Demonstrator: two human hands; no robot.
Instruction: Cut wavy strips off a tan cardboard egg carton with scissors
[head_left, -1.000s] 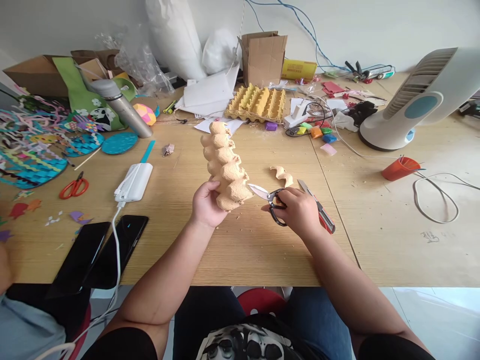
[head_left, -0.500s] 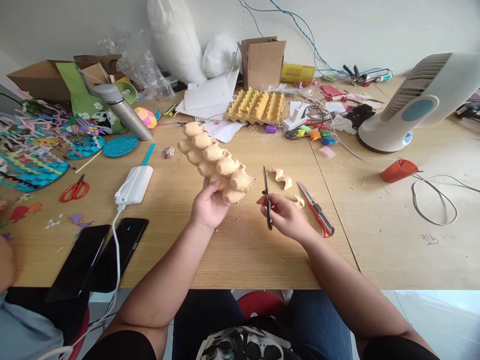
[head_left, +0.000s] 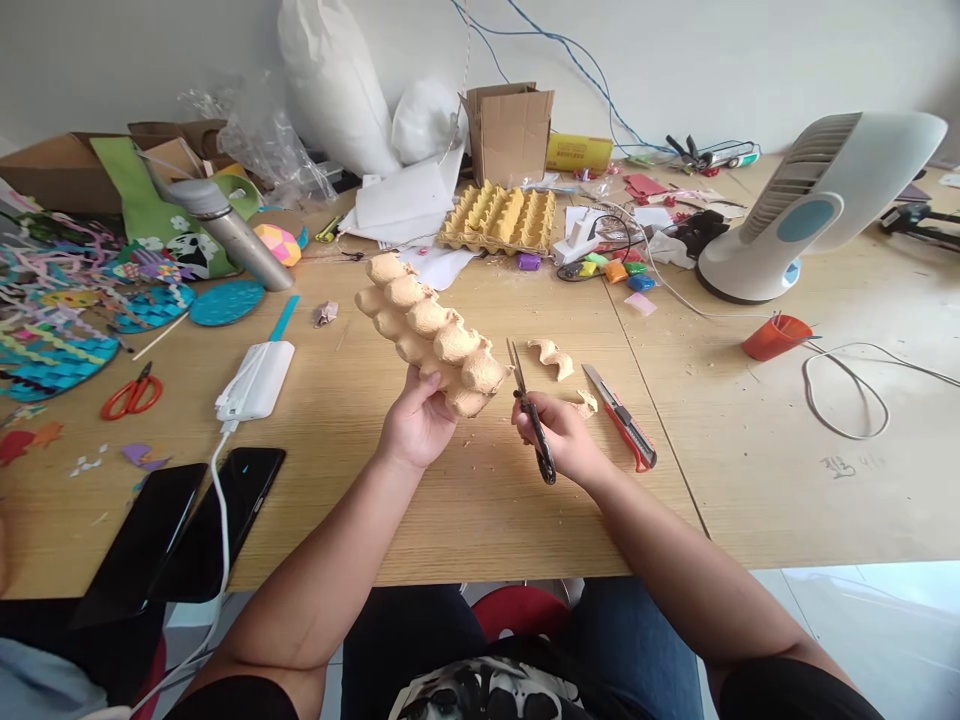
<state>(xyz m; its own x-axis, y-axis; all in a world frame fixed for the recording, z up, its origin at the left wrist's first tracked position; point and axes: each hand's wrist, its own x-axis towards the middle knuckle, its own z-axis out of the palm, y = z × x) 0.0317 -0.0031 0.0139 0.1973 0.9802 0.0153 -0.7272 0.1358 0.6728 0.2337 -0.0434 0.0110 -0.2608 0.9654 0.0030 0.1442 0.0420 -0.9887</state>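
My left hand (head_left: 418, 418) grips a pale orange egg carton piece (head_left: 431, 330) by its near end, its bumpy cups facing up and its length slanting away to the left. In my right hand (head_left: 559, 432) is a pair of black-handled scissors (head_left: 534, 425), the blades pointing away from me and slightly parted. The tips are just right of the carton's near end; whether they touch it I cannot tell. Beyond my right hand lies a curved carton scrap (head_left: 551, 358), with a smaller scrap (head_left: 585, 404) beside the fingers. A red utility knife (head_left: 622, 422) rests to the right, blade out.
A yellow egg tray (head_left: 499, 218) sits at the back before a cardboard box (head_left: 510, 135). To the right are a white fan (head_left: 795, 210) and an orange cup (head_left: 776, 338). Phones (head_left: 217, 520), a power bank (head_left: 256, 380) and red-handled scissors (head_left: 133, 393) lie left.
The scissors have turned so their blades tilt left toward the carton's edge, and the blades look more parted. The carton stays in my left hand. The whole view has shifted slightly.
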